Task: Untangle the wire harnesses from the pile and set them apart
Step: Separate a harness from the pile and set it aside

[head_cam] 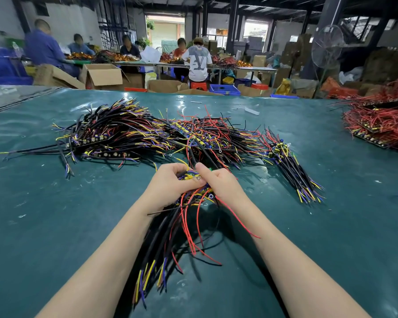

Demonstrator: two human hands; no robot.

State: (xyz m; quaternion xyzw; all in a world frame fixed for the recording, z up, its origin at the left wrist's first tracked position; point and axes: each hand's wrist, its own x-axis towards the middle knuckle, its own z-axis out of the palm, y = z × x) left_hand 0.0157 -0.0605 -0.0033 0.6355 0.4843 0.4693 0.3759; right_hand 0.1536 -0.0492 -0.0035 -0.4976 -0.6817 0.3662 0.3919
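A tangled pile of wire harnesses with black, red, yellow and blue leads lies across the middle of the green table. My left hand and my right hand meet just in front of it, both gripping the connector end of one harness bundle. Its black, red and yellow wires hang down between my forearms toward me. A sorted group of harnesses lies to the left of the pile. A smaller bundle lies to the right.
A heap of red-wired harnesses sits at the table's far right edge. Small white scraps lie beyond the pile. Past the table are cardboard boxes, a standing fan and several people seated at another bench.
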